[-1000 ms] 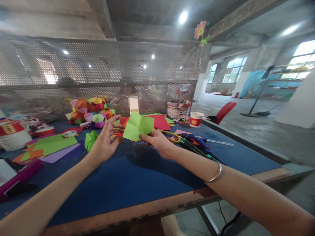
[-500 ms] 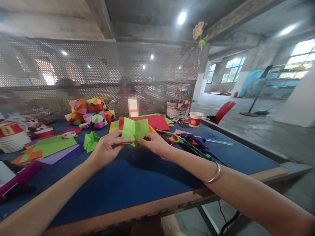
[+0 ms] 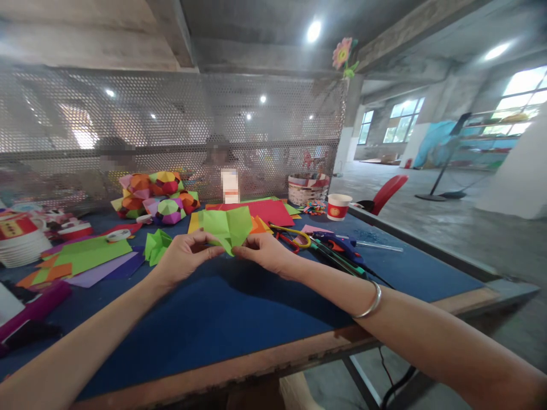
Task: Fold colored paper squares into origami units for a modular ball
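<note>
Head view: green paper (image 3: 226,226) sits mid-frame, above the blue table (image 3: 239,313). Left hand (image 3: 182,259) & right hand (image 3: 267,253) pinch its bottom edge, fingers shut tight on it. Scissors (image 3: 294,236) lie just right.

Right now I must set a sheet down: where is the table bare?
The blue mat is bare between the left hand, the right hand and the wooden edge, and right of the glue gun. Crowded: paper sheets left, paper balls behind the green paper, scissors beside the right hand.
</note>
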The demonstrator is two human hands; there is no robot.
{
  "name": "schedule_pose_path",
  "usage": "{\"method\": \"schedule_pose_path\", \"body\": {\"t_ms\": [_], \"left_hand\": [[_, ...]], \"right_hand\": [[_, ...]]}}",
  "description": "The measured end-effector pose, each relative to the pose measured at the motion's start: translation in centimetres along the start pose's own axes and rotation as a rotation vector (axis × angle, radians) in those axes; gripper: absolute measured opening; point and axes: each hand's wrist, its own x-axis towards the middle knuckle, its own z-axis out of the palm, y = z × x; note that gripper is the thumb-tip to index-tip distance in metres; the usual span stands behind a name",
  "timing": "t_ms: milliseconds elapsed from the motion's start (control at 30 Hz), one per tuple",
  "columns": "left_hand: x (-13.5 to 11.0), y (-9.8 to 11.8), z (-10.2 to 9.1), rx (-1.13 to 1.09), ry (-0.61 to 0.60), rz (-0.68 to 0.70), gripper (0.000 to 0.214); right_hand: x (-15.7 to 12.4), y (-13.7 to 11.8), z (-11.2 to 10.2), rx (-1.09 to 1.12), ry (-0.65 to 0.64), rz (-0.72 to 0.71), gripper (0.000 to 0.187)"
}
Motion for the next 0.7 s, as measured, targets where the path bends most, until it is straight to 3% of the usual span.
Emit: {"method": "schedule_pose_path", "body": {"t_ms": [233, 467, 700], "left_hand": [[-0.2, 0.2, 0.5, -0.11, -0.013, -0.144, 0.032], [-0.2, -0.3, 1.3, -0.207, 0.113, -0.142, 0.044], [-0.3, -0.4, 1.6, -0.217, 0.121, -0.133, 0.044]], "right_hand": [[-0.1, 0.2, 0.3, -0.047, -0.044, -0.079, 0.041], [-0.3, 0.1, 0.7, -0.044, -0.075, -0.062, 0.037], [-0.5, -0.5, 0.9, 0.028, -0.079, -0.037, 0.027]]}}
